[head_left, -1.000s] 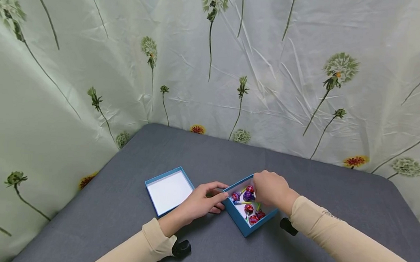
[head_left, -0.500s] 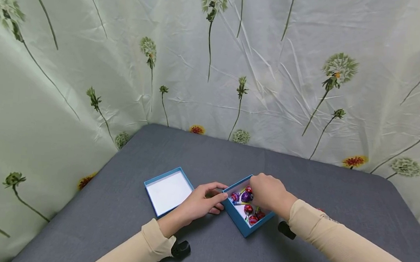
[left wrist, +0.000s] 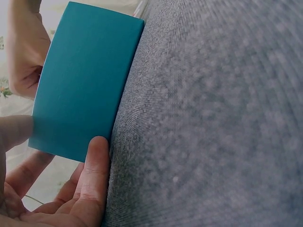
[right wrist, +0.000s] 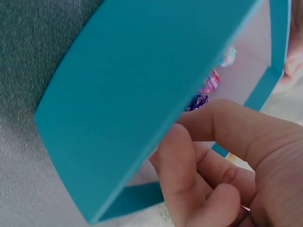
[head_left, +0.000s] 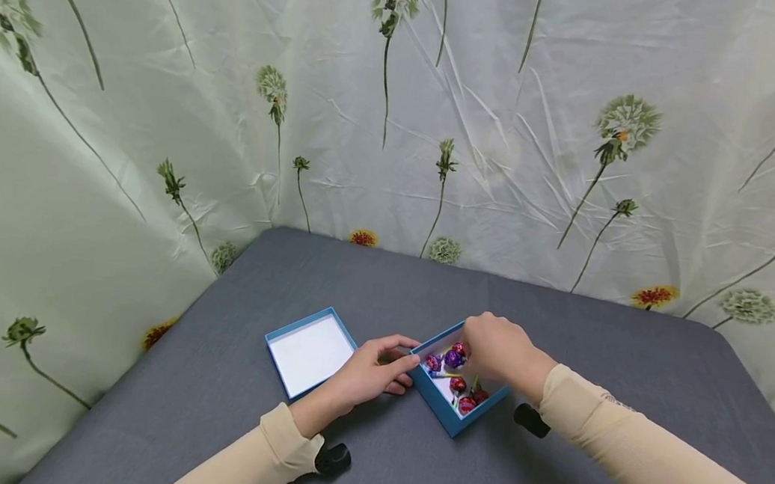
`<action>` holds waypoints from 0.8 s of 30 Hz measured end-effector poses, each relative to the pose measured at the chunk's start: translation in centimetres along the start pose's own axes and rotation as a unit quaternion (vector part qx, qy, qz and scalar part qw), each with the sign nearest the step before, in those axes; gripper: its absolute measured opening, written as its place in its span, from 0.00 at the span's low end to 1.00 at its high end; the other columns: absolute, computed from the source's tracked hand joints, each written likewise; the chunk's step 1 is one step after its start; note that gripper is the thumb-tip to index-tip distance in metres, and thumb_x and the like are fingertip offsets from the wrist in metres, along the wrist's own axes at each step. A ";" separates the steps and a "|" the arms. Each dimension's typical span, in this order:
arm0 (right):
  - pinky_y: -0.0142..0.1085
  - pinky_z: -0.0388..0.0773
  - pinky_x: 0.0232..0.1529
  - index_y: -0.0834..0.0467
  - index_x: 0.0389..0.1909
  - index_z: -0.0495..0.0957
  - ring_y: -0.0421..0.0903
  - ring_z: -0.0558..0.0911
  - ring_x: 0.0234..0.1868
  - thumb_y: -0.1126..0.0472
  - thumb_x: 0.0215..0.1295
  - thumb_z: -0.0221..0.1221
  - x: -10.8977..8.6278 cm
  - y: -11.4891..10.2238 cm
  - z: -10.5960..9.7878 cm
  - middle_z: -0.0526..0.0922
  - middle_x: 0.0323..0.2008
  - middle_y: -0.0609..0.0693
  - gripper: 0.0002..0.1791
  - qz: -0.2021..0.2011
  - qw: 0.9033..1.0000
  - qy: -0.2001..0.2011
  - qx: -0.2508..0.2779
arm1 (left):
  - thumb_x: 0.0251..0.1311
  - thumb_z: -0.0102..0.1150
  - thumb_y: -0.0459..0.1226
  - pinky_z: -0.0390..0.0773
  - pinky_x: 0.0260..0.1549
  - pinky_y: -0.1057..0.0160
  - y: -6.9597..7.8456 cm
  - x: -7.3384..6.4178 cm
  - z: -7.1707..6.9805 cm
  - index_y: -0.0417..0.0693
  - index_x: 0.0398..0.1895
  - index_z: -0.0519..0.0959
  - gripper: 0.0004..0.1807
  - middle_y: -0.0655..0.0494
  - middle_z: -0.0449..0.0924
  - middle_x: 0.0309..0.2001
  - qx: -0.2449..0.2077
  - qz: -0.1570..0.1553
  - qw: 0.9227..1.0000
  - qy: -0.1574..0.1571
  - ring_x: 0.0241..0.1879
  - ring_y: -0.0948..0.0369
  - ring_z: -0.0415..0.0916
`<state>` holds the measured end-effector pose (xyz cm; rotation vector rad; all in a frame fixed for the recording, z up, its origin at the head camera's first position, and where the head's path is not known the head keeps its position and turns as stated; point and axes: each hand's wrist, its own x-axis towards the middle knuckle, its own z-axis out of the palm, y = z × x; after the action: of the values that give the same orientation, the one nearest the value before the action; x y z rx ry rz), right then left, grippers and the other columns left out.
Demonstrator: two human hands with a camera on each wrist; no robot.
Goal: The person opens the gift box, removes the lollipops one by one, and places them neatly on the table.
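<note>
A blue square box [head_left: 440,405] stands uncovered on the table, turned cornerwise. Several lollipops lie inside, among them a purple one [head_left: 453,358] and a red one [head_left: 467,405]. My left hand [head_left: 378,372] grips the box's left corner, thumb on the near side and fingers round the other; the left wrist view shows one fingertip [left wrist: 98,146] low on the wall. My right hand [head_left: 503,349] reaches over the far right rim with bent fingers. In the right wrist view its fingertips go behind the box wall [right wrist: 123,90]; I cannot tell whether they hold a lollipop.
A shallow blue lid [head_left: 312,353] with a white inside lies left of the box, partly behind the left forearm. Dark grey cloth [head_left: 384,287] covers the table. A flower-patterned curtain [head_left: 342,119] hangs along the back and left side.
My right hand dips slightly left into the box, then rises a little. The purple lollipop has shifted slightly to the left. My left hand keeps its grip on the box corner.
</note>
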<state>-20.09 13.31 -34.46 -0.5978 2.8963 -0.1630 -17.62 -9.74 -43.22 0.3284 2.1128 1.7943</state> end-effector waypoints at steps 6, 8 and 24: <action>0.32 0.60 0.20 0.53 0.15 0.72 0.40 0.66 0.19 0.64 0.61 0.74 -0.1 0.7 -0.9 0.66 0.16 0.44 0.22 0.014 0.999 -0.009 0.030 | 0.80 0.59 0.46 0.92 0.46 0.56 0.0 0.0 0.0 0.47 0.70 0.78 0.22 0.44 0.86 0.56 0.000 0.000 1.000 -0.002 0.43 0.58 0.89; 0.32 0.58 0.20 0.52 0.14 0.71 0.40 0.64 0.19 0.65 0.60 0.73 -0.1 1.0 -1.0 0.64 0.16 0.43 0.22 0.012 0.999 -0.010 0.036 | 0.80 0.59 0.46 0.92 0.46 0.56 0.0 0.0 0.0 0.47 0.70 0.78 0.22 0.44 0.86 0.56 0.000 0.001 1.000 -0.003 0.44 0.58 0.89; 0.33 0.68 0.24 0.50 0.19 0.81 0.41 0.73 0.23 0.61 0.60 0.73 -0.9 2.5 -2.4 0.78 0.20 0.44 0.13 0.016 0.999 0.009 0.044 | 0.80 0.59 0.46 0.92 0.46 0.56 0.0 0.0 0.0 0.47 0.71 0.78 0.23 0.43 0.85 0.58 0.004 -0.001 1.000 -0.004 0.45 0.57 0.89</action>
<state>-20.73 16.14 -32.33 -0.5384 2.8963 -0.2912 -17.63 -9.76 -43.24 0.3348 2.1141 1.7824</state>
